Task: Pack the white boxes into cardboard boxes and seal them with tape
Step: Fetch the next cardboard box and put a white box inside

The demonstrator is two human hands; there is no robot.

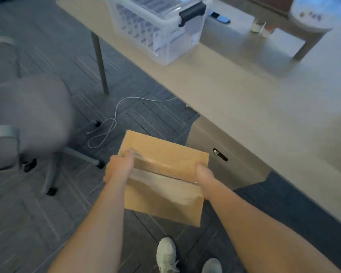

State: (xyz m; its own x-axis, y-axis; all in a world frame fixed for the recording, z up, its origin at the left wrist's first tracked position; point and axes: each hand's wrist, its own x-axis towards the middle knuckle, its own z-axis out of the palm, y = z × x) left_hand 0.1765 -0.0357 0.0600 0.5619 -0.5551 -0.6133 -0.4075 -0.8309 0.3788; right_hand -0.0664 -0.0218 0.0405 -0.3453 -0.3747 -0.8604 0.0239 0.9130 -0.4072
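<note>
Seemingly near done: tape [146, 175] across cardboard box [165, 152] seam; our left hand [119, 168], right hand [205, 175] clasp its ends.

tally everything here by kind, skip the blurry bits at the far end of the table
cardboard box: 1
clear storage bin: 1
table: 1
drawer cabinet: 1
office chair: 1
white cable: 1
shoes: 2
Total: 8
</note>
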